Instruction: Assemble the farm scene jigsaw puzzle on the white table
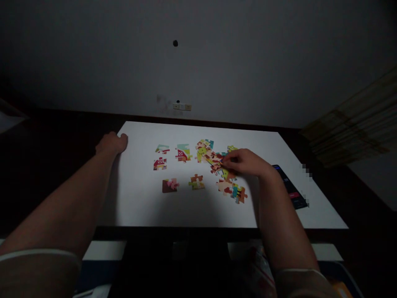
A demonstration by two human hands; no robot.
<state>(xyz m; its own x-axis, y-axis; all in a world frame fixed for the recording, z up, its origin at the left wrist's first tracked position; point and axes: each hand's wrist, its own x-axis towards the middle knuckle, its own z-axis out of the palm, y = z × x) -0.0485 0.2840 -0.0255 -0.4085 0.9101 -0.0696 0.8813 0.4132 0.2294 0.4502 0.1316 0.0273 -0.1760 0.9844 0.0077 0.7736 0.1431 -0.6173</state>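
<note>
On the white tabletop (139, 203) lies a loose heap of jigsaw puzzle pieces (203, 153), some overlapping. My right hand (246, 162) is over the heap's right side, its thumb and fingers pinched on a puzzle piece (221, 164) that they partly hide. My left hand (112, 143) is closed around the table's left edge, with its thumb side showing and the other fingers hidden. Apart from the heap, toward the left, are puzzle pieces with a red barn (182, 154) and another barn piece (160, 164). A pink and brown piece (170, 185) lies nearer me.
A dark phone (290, 188) with a lit screen rests at the table's right side, beside my right forearm. Behind the table rises a grey wall (232, 70) with a socket strip (182, 106). A patterned curtain (347, 128) hangs at the right.
</note>
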